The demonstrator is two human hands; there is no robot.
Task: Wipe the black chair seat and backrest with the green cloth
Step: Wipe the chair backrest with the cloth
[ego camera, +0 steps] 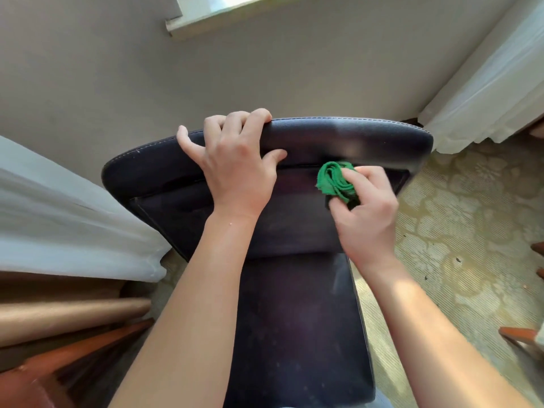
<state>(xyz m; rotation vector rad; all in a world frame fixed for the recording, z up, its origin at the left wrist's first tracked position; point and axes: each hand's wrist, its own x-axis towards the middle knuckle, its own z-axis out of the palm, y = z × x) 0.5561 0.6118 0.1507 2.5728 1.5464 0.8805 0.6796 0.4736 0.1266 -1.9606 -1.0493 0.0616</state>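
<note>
Left hand grips the backrest top; right hand holds the bunched cloth against its front, apparently pressing. Steady overlapping strokes should cover it; seat below.

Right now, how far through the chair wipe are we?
Nothing can be confirmed as done. In hand: the left hand grips the backrest top edge while the right hand presses the bunched green cloth against its front. Left: the seat, which shows pale specks.
</note>
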